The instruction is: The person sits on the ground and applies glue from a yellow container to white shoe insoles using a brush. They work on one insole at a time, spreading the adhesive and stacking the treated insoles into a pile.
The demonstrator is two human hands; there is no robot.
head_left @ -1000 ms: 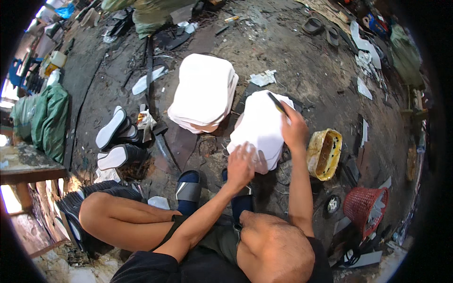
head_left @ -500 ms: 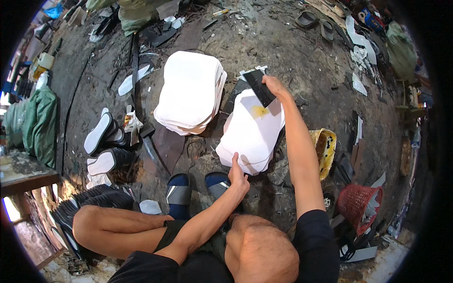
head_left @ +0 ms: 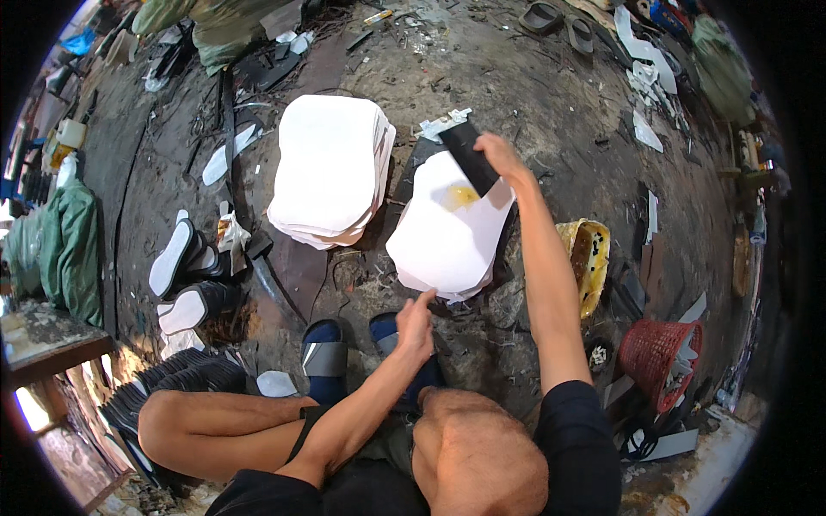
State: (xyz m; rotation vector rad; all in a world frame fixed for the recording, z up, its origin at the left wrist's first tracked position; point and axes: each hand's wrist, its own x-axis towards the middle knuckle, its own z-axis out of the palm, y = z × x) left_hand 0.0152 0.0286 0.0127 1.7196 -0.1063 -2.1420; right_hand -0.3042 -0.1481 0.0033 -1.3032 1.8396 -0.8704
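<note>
My right hand [head_left: 501,159] grips a flat black rectangular spreader [head_left: 470,153], tilted over the far right part of a stack of white sheets [head_left: 443,245]. A wet yellow patch [head_left: 462,197] lies on the top sheet, just left of the spreader's lower end. At the stack's near edge is my left hand [head_left: 415,327], its index finger stretched out to the edge and the other fingers partly curled. It holds nothing that I can see. To the left stands a thicker stack of white sheets [head_left: 327,163] with rounded corners.
A yellow-rimmed basket [head_left: 592,267] stands right of the sheets, with a red basket [head_left: 654,361] nearer me. Shoe soles [head_left: 176,258] and a hammer [head_left: 274,275] lie left. My sandalled feet [head_left: 325,361] are close by. Scraps litter the dirt floor.
My left hand has drawn back toward me, from resting on the top sheet to the stack's near edge. The spreader remains in my right hand, and the view has shifted slightly.
</note>
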